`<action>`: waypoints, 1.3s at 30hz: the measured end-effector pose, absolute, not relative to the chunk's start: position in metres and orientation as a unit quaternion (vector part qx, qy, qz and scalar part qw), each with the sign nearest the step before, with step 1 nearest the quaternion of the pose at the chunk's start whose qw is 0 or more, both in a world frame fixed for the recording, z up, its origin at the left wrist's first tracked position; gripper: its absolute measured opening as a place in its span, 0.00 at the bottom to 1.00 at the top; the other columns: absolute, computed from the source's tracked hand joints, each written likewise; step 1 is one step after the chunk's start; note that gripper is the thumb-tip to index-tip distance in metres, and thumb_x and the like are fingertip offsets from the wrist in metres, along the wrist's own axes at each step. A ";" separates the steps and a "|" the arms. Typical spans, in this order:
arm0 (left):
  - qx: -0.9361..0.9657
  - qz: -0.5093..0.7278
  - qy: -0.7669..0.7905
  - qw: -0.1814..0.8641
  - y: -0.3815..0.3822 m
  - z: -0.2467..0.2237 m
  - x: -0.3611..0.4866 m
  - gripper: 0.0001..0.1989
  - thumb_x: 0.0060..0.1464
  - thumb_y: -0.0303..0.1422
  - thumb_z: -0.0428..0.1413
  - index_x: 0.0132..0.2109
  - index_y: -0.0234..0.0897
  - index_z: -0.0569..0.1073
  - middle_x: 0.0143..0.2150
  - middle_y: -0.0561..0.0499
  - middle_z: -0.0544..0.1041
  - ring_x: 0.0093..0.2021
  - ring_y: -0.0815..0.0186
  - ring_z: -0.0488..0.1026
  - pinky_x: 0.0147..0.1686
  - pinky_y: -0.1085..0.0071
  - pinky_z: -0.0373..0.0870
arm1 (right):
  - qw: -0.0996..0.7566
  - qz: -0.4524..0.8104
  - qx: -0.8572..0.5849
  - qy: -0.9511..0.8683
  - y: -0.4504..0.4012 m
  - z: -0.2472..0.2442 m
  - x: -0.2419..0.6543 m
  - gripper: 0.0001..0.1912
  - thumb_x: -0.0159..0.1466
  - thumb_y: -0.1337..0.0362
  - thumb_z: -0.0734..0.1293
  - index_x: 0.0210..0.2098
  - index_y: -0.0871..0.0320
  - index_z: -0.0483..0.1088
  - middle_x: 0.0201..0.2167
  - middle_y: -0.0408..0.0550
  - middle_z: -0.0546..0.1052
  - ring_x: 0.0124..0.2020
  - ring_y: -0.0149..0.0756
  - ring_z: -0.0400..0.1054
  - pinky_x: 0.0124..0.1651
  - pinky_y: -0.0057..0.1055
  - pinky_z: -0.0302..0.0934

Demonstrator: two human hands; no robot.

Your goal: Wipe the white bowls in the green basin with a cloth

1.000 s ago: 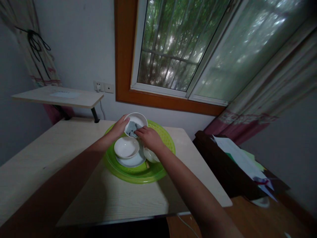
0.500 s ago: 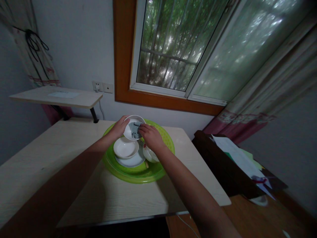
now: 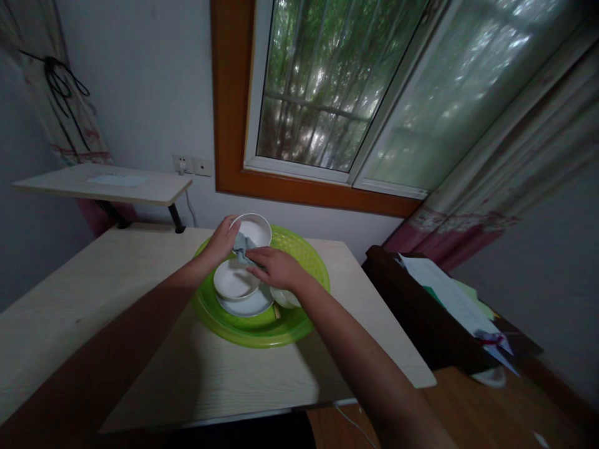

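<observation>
My left hand [image 3: 221, 241] grips the left rim of a white bowl [image 3: 257, 229], tilted above a round green tray [image 3: 266, 340]. A grey-blue cloth [image 3: 243, 247] lies against the bowl's near left rim, pinched in the fingers of my right hand [image 3: 275, 267]. Below them a second white bowl [image 3: 234, 280] rests on a white plate [image 3: 253, 305] in the tray. Another bowl [image 3: 284, 298] sits to the right, partly hidden under my right wrist.
The tray stands on a pale wooden table [image 3: 243, 374]. A raised shelf [image 3: 107, 184] is at the back left, below a wall socket [image 3: 202, 166]. Papers [image 3: 449, 296] lie on dark furniture at the right, past the table's edge.
My right hand has moved the cloth from the inside of the held bowl left and down to its near rim. The held bowl has shifted slightly left and up.
</observation>
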State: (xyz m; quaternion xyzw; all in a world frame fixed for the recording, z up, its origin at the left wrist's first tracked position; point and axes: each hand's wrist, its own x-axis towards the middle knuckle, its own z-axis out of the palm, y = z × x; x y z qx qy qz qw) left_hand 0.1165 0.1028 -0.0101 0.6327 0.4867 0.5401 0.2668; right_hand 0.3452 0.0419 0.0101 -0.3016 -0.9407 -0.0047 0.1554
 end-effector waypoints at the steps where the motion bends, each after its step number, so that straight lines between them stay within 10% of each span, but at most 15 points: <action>1: 0.633 0.539 0.488 0.266 0.103 -0.010 0.117 0.21 0.71 0.46 0.49 0.60 0.40 0.73 0.64 0.38 0.79 0.66 0.50 0.75 0.71 0.52 0.68 | 0.156 -0.021 -0.317 -0.935 0.043 0.012 0.345 0.23 0.83 0.54 0.65 0.67 0.61 0.78 0.65 0.60 0.81 0.66 0.48 0.77 0.70 0.43 0.67; 7: 0.639 0.532 0.477 0.284 0.103 -0.009 0.118 0.22 0.70 0.47 0.49 0.59 0.39 0.74 0.64 0.37 0.79 0.65 0.47 0.76 0.71 0.49 0.68 | 0.175 -0.124 -0.382 -0.899 0.044 0.016 0.347 0.19 0.83 0.54 0.65 0.57 0.58 0.83 0.64 0.58 0.82 0.74 0.53 0.68 0.75 0.54 0.58; 24: 0.645 0.546 0.439 0.305 0.092 -0.002 0.119 0.18 0.69 0.48 0.51 0.58 0.45 0.73 0.64 0.41 0.80 0.66 0.53 0.74 0.70 0.56 0.67 | 0.150 0.063 -0.270 -0.949 0.047 0.002 0.344 0.34 0.77 0.61 0.70 0.79 0.60 0.63 0.74 0.64 0.73 0.71 0.51 0.71 0.73 0.47 0.65; 34: 0.619 0.548 0.473 0.303 0.093 -0.003 0.117 0.18 0.70 0.50 0.51 0.54 0.43 0.72 0.57 0.41 0.80 0.59 0.49 0.76 0.65 0.53 0.72 | 0.116 -0.065 -0.360 -0.924 0.047 0.020 0.344 0.18 0.76 0.67 0.73 0.64 0.57 0.79 0.57 0.56 0.83 0.59 0.48 0.75 0.60 0.37 0.67; 39: 0.568 0.554 0.433 0.428 0.097 -0.008 0.120 0.23 0.65 0.54 0.58 0.55 0.41 0.74 0.51 0.41 0.81 0.49 0.51 0.78 0.46 0.59 0.77 | 0.100 -0.110 -0.356 -0.923 0.043 0.027 0.342 0.14 0.79 0.65 0.69 0.61 0.58 0.81 0.54 0.57 0.83 0.58 0.49 0.71 0.59 0.39 0.66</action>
